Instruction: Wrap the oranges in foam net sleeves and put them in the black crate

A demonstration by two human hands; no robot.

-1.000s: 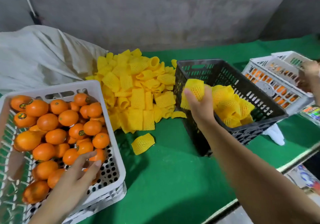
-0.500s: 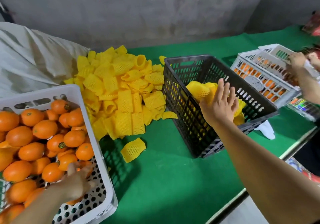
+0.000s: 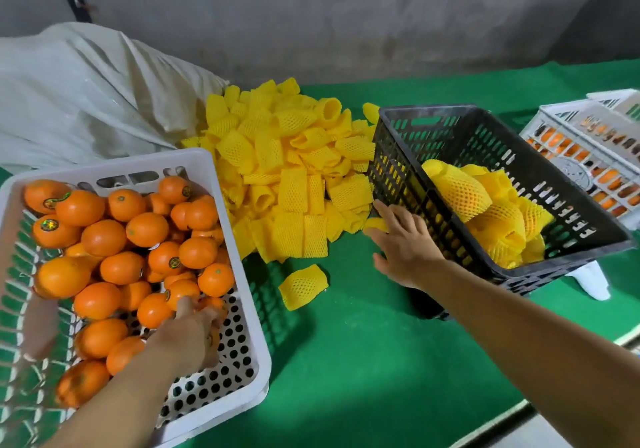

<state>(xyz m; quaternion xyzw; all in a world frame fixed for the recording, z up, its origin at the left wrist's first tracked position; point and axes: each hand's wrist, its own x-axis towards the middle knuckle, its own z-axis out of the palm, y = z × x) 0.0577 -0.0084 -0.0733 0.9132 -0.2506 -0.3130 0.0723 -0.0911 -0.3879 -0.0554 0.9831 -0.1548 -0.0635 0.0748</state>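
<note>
Loose oranges (image 3: 104, 236) fill a white crate (image 3: 138, 163) at the left. My left hand (image 3: 188, 333) reaches into its near right corner, fingers curled over an orange (image 3: 215, 304) that is mostly hidden beneath them. A pile of yellow foam net sleeves (image 3: 294, 170) lies in the middle of the table, with one sleeve (image 3: 303, 286) apart in front. My right hand (image 3: 405, 240) stretches out with straight fingers at the pile's right edge, its fingertips on a sleeve (image 3: 375, 224). The black crate (image 3: 433, 112) just right of it holds several wrapped oranges (image 3: 460, 188).
A pale cloth sack (image 3: 86, 94) slumps behind the white crate. A second white crate (image 3: 588, 143) with oranges stands at the far right. A white object (image 3: 592, 278) sits under the black crate's near corner. Green cloth (image 3: 346, 361) covers the table, whose edge runs along the lower right.
My right hand let go of a wrapped orange in the black crate and moved left and down to the sleeve pile. My left hand curled over an orange in the white crate.
</note>
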